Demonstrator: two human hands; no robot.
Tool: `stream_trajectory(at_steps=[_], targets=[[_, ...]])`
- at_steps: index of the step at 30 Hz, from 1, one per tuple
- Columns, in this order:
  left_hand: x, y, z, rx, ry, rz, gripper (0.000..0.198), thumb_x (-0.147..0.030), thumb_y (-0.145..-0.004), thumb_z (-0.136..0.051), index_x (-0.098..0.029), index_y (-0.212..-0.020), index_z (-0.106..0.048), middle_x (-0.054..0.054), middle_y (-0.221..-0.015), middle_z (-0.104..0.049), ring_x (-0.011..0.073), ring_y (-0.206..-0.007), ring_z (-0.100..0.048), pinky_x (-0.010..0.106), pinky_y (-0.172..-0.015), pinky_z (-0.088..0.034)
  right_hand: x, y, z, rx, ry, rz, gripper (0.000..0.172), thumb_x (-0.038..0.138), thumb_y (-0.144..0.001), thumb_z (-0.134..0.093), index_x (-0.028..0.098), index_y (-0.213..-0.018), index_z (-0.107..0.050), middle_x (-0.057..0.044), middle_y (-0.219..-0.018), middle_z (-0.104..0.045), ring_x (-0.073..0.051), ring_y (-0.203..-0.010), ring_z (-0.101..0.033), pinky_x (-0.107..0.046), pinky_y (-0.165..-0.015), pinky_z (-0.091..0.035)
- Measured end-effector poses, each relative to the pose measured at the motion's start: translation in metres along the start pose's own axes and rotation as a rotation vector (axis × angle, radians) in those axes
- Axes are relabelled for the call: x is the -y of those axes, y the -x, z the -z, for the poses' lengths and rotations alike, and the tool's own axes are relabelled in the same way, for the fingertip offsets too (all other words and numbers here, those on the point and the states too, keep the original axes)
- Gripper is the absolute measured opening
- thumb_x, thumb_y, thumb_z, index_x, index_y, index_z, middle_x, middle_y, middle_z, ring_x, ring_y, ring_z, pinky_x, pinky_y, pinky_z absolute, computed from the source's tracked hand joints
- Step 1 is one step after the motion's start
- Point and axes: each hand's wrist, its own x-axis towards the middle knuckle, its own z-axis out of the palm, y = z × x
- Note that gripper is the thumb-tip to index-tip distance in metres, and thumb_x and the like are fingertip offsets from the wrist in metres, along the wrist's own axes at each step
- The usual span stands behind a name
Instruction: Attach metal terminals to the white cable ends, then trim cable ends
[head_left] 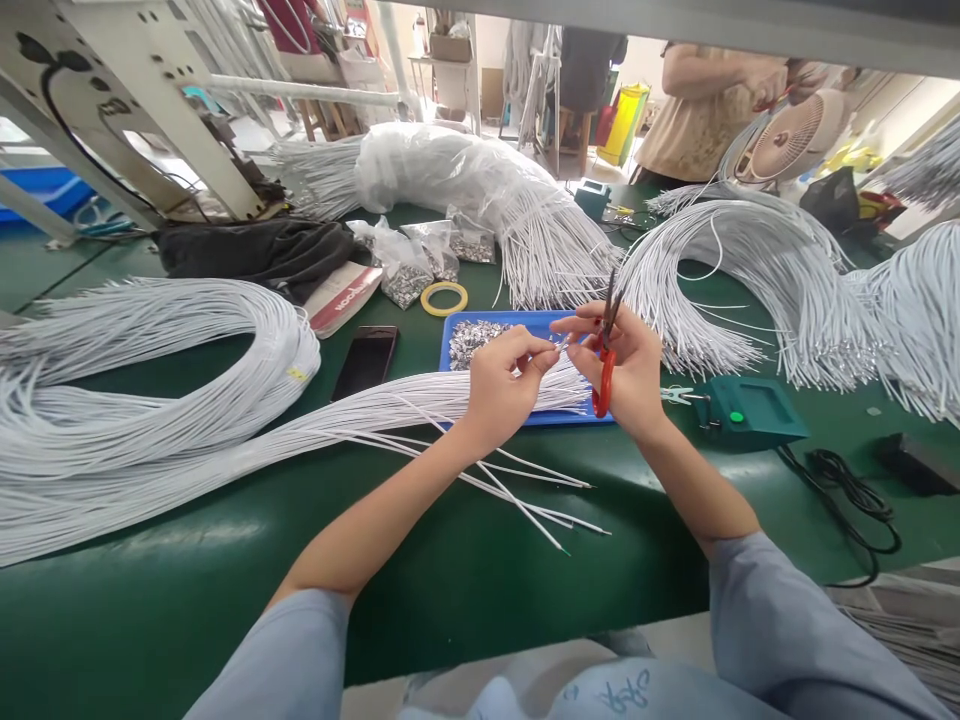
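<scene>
Over a blue tray (525, 321), my left hand (510, 385) pinches the end of a thin white wire. Facing it on the right, my right hand (626, 370) holds scissors (604, 380) with red handles, their dark blades pointing up. Its fingertips are close to the same wire end; whether they touch it I cannot tell. A long bundle of white wires (360, 405) runs from the left under my left hand into the tray. Small silvery metal pieces (472, 340) are heaped at the tray's left. Several loose wires (517, 500) fan out below my left wrist.
Coiled wire bundles (720, 260) stand at the right and left. A phone (366, 362), yellow tape roll (444, 298) and bags of metal pieces (405, 270) lie left of the tray. A green device (754, 412) sits right of my hand. Another person (697, 110) stands behind, near a fan (796, 137).
</scene>
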Motion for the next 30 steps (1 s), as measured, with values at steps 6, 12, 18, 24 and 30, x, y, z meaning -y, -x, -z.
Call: stream_trajectory(at_steps=[6, 12, 18, 24, 30], targets=[[-0.002, 0.001, -0.001, 0.003, -0.046, -0.019, 0.019, -0.021, -0.089, -0.063, -0.017, -0.071, -0.065, -0.003, -0.061, -0.055, 0.0083, -0.057, -0.048, 0.022, -0.052, -0.036, 0.005, 0.001, -0.003, -0.053, -0.021, -0.074, 0.026, 0.027, -0.073, -0.077, 0.025, -0.093, -0.061, 0.005, -0.073, -0.068, -0.011, -0.066, -0.063, -0.027, -0.06, -0.049], [-0.004, 0.001, -0.001, -0.053, -0.068, -0.05, 0.013, -0.021, -0.085, -0.07, -0.017, -0.073, -0.068, -0.002, -0.065, -0.062, 0.0068, -0.057, -0.049, 0.02, -0.049, -0.035, 0.004, 0.001, -0.004, -0.114, 0.058, -0.086, 0.025, 0.026, -0.071, -0.075, 0.024, -0.092, -0.061, 0.005, -0.071, -0.066, -0.01, -0.062, -0.06, -0.027, -0.055, -0.043], [-0.004, 0.001, -0.002, -0.119, -0.102, -0.139, 0.011, -0.016, -0.082, -0.071, -0.016, -0.072, -0.066, -0.003, -0.063, -0.06, 0.0059, -0.055, -0.048, 0.019, -0.048, -0.036, 0.007, 0.005, -0.007, -0.146, 0.07, -0.082, 0.025, 0.027, -0.07, -0.075, 0.023, -0.091, -0.061, 0.006, -0.068, -0.065, -0.01, -0.059, -0.059, -0.027, -0.055, -0.044], [-0.001, -0.002, 0.0, -0.122, -0.16, -0.153, 0.014, -0.018, -0.083, -0.07, -0.016, -0.07, -0.065, -0.003, -0.06, -0.057, 0.0066, -0.054, -0.046, 0.02, -0.049, -0.035, 0.013, 0.006, -0.006, -0.131, 0.041, -0.069, 0.023, 0.022, -0.07, -0.072, 0.024, -0.09, -0.062, 0.006, -0.069, -0.065, -0.009, -0.061, -0.061, -0.026, -0.058, -0.048], [-0.008, 0.003, 0.001, 0.538, -0.092, -0.002, 0.013, -0.012, -0.082, -0.067, -0.016, -0.07, -0.068, -0.002, -0.067, -0.061, 0.0084, -0.058, -0.051, 0.022, -0.057, -0.04, -0.05, -0.036, 0.027, -0.24, 0.095, -0.27, 0.027, 0.024, -0.063, -0.067, 0.024, -0.089, -0.061, 0.005, -0.069, -0.065, -0.013, -0.065, -0.064, -0.031, -0.066, -0.053]])
